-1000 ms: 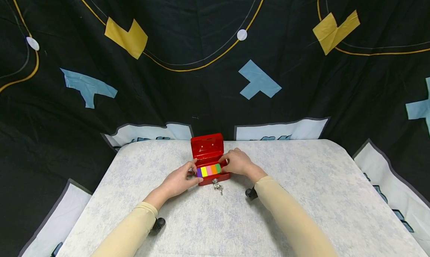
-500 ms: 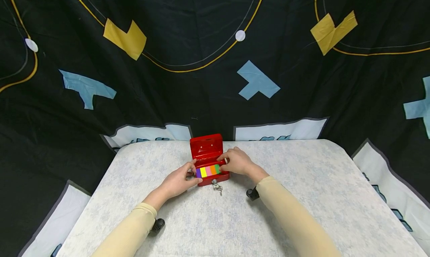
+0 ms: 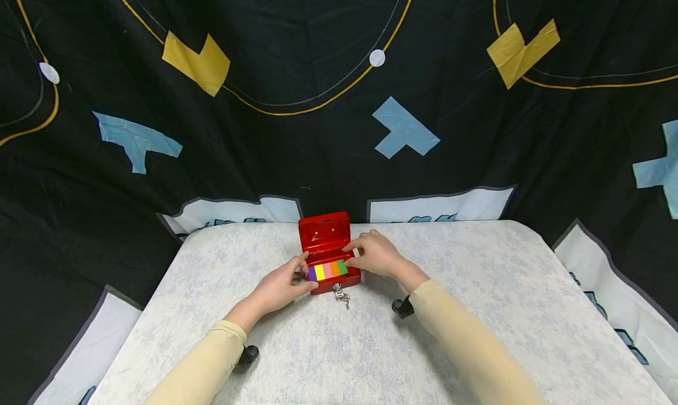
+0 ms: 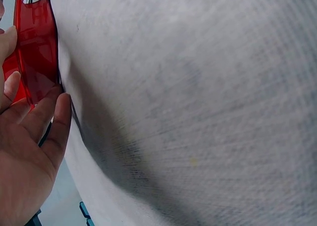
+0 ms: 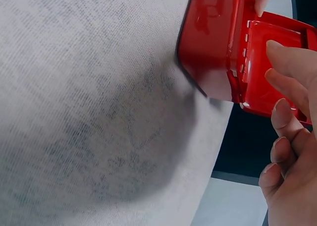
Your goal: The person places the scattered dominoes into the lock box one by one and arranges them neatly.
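Note:
A small red cash box [image 3: 324,233] stands on the table with its lid raised. Inside lies a row of coloured sticky notes [image 3: 327,269], purple at the left through to green at the right. My left hand [image 3: 278,287] holds the box's left end, thumb at the front corner; in the left wrist view its fingers [image 4: 60,112] lie along the box's side. My right hand [image 3: 378,255] reaches over the right end, thumb by the green notes. The right wrist view shows its fingers [image 5: 281,119] loosely bent with nothing visible between them. Keys [image 3: 345,299] hang at the front lock.
A pale, mottled cloth covers the table [image 3: 328,358]. Behind it hangs a black curtain [image 3: 296,158] with yellow and blue patches. A small black wrist camera [image 3: 246,355] sits on my left wrist, and another camera [image 3: 404,308] on my right.
My right wrist and forearm have shifted slightly to the right while the fingers stay over the box. The left hand, box and sticky notes keep nearly the same places.

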Demonstrator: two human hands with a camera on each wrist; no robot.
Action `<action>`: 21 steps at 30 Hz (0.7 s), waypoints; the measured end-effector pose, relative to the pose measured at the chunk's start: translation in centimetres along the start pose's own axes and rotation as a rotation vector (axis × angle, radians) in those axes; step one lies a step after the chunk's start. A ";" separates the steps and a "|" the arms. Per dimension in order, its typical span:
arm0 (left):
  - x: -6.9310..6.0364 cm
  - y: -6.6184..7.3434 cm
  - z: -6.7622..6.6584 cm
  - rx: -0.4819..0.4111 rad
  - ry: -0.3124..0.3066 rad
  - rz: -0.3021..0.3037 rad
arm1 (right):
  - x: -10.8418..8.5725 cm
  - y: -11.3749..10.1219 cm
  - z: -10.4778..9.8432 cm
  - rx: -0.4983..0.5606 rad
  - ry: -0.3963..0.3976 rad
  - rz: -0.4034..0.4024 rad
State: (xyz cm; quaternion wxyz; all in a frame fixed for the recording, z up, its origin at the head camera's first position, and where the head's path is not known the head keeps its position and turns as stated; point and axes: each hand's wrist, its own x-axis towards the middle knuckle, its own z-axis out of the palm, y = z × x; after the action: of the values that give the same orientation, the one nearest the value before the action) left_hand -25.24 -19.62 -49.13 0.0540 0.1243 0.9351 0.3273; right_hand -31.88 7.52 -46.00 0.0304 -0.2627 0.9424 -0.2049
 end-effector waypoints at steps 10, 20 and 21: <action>0.1 0.0 0.0 0.001 -0.014 0.000 | -1.9 0.8 -0.9 0.018 0.040 -0.030; -0.1 0.3 0.0 0.022 -0.006 0.005 | -5.1 2.7 -2.6 0.007 0.069 -0.030; -0.1 0.2 0.0 0.021 -0.006 0.004 | -5.5 3.0 -2.7 0.006 0.071 -0.035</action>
State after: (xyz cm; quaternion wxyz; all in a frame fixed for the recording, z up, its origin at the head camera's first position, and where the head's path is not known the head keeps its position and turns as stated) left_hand -25.05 -19.49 -48.95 0.0550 0.1279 0.9380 0.3173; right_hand -29.06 13.60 -45.00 -0.0059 -0.2716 0.9376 -0.2172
